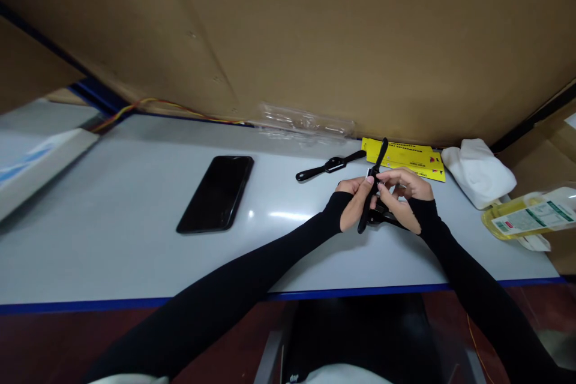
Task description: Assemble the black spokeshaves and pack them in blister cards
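Observation:
My left hand (355, 203) and my right hand (402, 197) meet over the table and both grip a black smartwatch (374, 183) held upright, its strap ends pointing up and down. My fingertips pinch around the watch body. Another black strapped item (382, 216) lies on the table under my right hand, partly hidden. A second black smartwatch (330, 165) lies flat on the table just left of and beyond my hands.
A black phone (217, 192) lies face up at centre left. Yellow packaging (411, 159), a white cloth (477, 171), a clear plastic tray (306, 123) and a yellow-liquid bottle (526, 216) surround the work spot. A cardboard wall (288, 30) backs the grey table (112, 240).

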